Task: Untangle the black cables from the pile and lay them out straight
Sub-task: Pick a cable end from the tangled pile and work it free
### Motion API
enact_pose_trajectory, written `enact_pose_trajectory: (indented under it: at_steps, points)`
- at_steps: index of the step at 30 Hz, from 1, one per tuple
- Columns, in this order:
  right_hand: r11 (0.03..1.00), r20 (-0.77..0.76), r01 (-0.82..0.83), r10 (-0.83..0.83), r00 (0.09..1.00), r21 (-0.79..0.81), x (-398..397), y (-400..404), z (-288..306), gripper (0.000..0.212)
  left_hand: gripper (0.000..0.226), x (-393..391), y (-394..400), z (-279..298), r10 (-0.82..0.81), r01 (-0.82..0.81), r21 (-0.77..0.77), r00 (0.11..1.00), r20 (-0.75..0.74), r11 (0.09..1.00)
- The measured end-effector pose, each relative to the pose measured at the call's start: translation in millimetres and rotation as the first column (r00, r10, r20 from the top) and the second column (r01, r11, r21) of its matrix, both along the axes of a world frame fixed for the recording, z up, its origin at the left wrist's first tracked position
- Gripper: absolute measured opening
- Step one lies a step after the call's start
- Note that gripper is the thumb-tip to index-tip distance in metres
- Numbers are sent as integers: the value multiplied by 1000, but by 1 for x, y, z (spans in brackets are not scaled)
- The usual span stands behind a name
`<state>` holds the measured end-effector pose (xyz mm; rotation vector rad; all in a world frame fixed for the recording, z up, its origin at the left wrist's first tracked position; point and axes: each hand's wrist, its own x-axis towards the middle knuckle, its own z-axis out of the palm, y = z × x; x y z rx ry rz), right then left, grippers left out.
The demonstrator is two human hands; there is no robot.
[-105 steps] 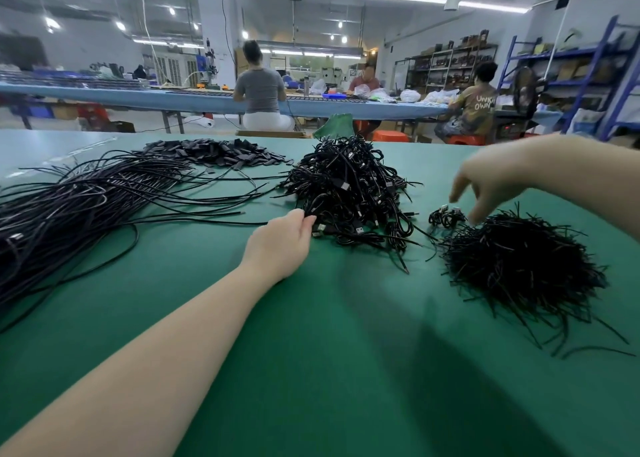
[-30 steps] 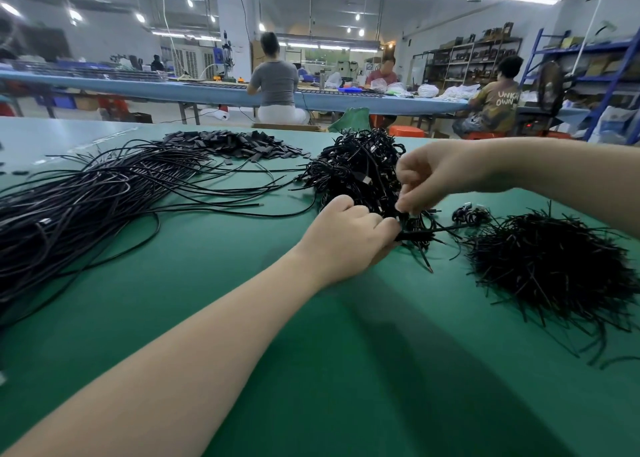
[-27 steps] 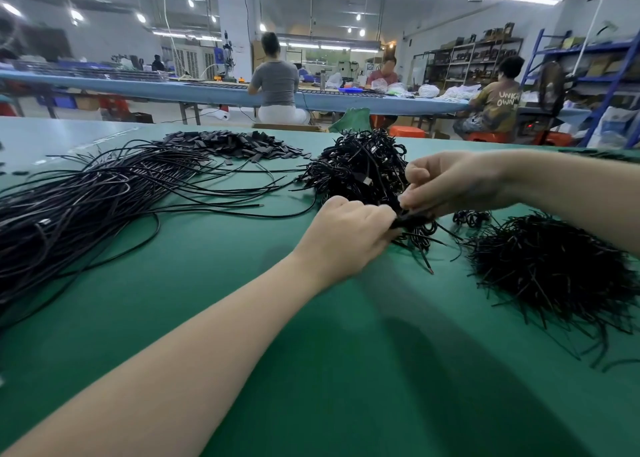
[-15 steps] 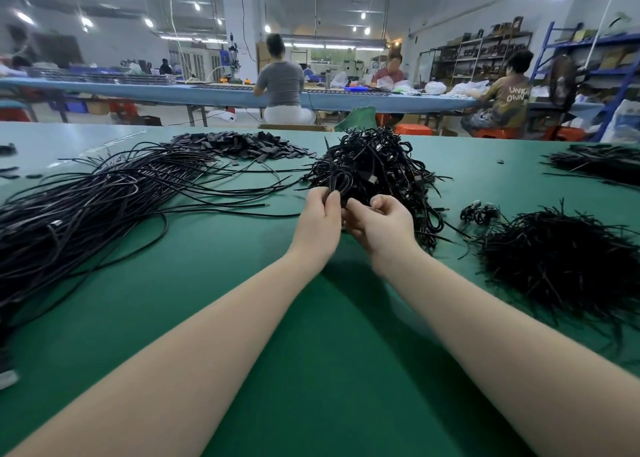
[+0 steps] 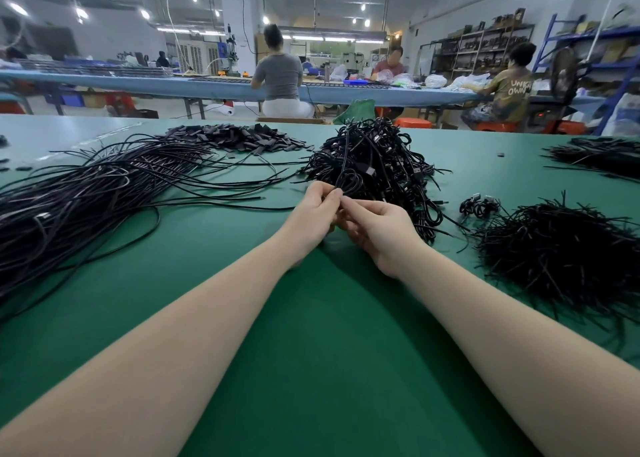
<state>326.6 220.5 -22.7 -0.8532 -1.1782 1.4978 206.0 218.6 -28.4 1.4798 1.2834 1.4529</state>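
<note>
Both hands together at the near edge of the tangled pile of black cables (image 5: 377,165), centre of the green table (image 5: 311,352). Left hand (image 5: 313,214) pinching a looped cable (image 5: 348,179) between thumb and fingertips, the loop standing up against the pile. Right hand (image 5: 379,229) touching the left, fingers curled toward the same cable; whether actually gripping it cannot be told. Both forearms stretched forward from the near edge.

Straightened cables (image 5: 86,197) lying in a long sheaf to the left, ends fanning right toward the pile. Heap of small flat black pieces (image 5: 239,138) at far left of the pile. Bristly heap of short black strips (image 5: 561,248) to the right, a small coiled bundle (image 5: 479,207) just beside it. Another dark heap (image 5: 602,155) at far right.
</note>
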Motion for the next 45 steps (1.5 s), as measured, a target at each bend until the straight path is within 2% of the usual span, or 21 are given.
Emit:
enact_pose_trajectory:
  at_steps: [3,7,10,16,21,27,40,45]
  points:
    - [1000,34,16,-16,999,24,2,-1,0,7,16,-1,-2,0,-12,12,-4,1000,-10,1000]
    - [999,80,-1,-2,997,34,4,-3,0,10,17,-2,-4,0,-20,19,-4,999,-28,1000]
    - [999,69,-31,31,997,6,6,-3,1,11,17,-2,-5,0,-17,17,-2,999,-33,1000]
    - [996,-54,70,-73,996,-57,5,0,0,14,16,-1,-7,1,-63,63,6,998,-20,998]
    - [993,-22,116,-116,993,3,3,2,-5,7,13,-1,-9,2,-74,74,9,997,-13,997]
    - [988,-34,155,-156,987,-20,3,5,-7,7,13,0,-9,3,-79,79,-4,997,-8,997]
    - [993,-163,82,-95,982,-82,5,2,-2,5,13,-1,-11,6,-119,121,-37,992,33,992]
    - [998,-112,-12,6,994,-55,5,-3,1,6,13,-3,-11,6,-126,129,-35,990,70,991]
